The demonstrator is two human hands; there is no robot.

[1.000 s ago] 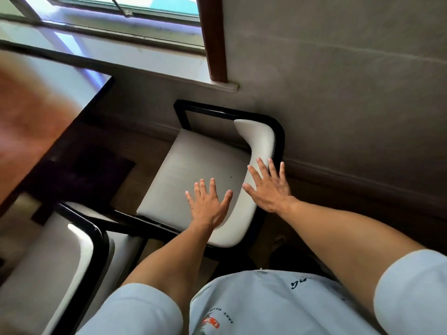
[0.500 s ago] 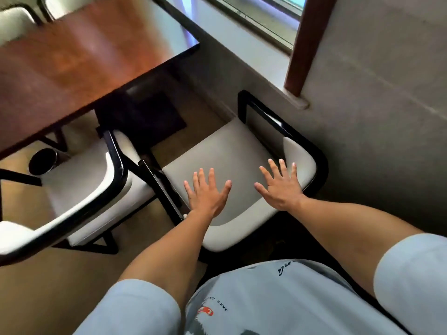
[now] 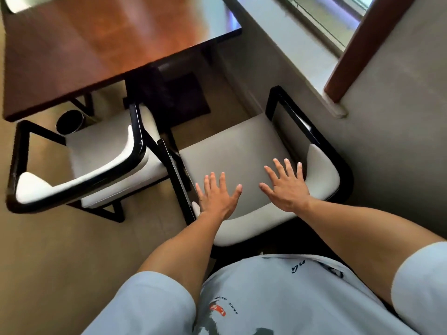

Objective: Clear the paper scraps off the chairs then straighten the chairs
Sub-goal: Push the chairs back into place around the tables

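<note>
From my remote seat, both of the person's arms reach out over the near chair (image 3: 232, 151) beside the wall (image 3: 387, 141). The left hand (image 3: 216, 198) and right hand (image 3: 286, 189) spread flat with straight fingers above its pale seat, holding nothing; whether they touch it I cannot tell. To the left stands a second chair (image 3: 96, 151), partly under the wooden table (image 3: 96, 49).

Dining room: wooden table (image 3: 96, 44), cushioned chairs (image 3: 232, 151), window (image 3: 338, 18).
</note>
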